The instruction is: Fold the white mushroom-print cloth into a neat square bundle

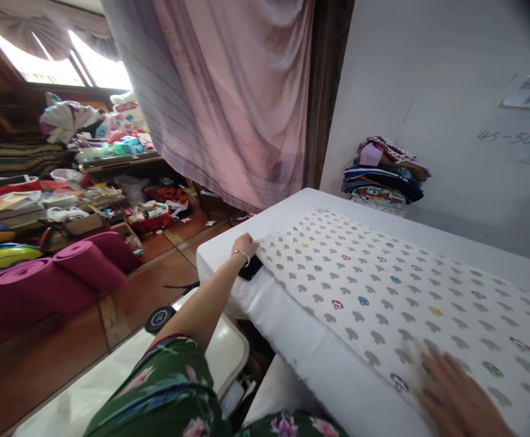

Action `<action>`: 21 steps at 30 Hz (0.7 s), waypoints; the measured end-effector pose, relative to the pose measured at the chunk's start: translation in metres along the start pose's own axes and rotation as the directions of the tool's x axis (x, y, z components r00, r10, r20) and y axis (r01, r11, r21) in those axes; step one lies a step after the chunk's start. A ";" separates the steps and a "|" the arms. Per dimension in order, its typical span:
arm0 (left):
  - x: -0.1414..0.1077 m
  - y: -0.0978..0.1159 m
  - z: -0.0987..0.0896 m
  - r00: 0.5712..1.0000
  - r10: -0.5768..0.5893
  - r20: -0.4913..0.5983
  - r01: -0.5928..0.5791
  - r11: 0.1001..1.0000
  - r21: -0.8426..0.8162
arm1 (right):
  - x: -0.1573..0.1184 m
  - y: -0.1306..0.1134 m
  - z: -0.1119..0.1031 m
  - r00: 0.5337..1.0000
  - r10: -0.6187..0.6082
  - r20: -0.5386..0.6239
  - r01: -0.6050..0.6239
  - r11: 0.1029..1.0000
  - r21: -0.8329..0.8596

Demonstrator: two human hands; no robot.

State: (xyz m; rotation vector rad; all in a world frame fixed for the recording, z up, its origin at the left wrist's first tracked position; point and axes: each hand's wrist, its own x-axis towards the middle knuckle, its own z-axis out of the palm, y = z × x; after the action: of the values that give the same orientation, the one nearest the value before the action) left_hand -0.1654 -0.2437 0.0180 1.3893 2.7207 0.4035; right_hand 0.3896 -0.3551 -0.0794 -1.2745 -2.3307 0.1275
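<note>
A white cloth point(374, 279) printed with grey mushroom shapes and a few coloured ones lies spread over a white-covered table point(265, 227). At its left corner, the fingers of my left hand point(245, 245) are closed on the edge; a bracelet circles that wrist. A dark flat object point(250, 268), perhaps a phone, sits beneath that wrist at the table's edge. Over the near side of the cloth, my right hand point(458, 391) is smeared by motion, with its fingers stretched out flat and nothing seen in them.
Folded fabrics point(383, 173) are stacked against the wall beyond the table. A pink curtain point(238, 91) hangs behind it. Rolled pink mats point(74, 267) and cluttered shelves point(65, 200) stand at left. Close to my left arm are a white chair point(228, 340) and a round black object point(159, 318).
</note>
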 end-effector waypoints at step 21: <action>-0.011 0.040 -0.004 0.956 0.283 -0.075 -0.269 0.950 0.160 | 0.056 -0.109 -0.004 0.891 -0.069 0.448 0.046 0.997 0.061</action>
State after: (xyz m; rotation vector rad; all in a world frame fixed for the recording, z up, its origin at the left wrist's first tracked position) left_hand -0.1280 -0.2310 0.0315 1.8480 2.6833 0.2944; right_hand 0.2827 -0.3712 -0.0225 -1.2525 -2.7295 0.5080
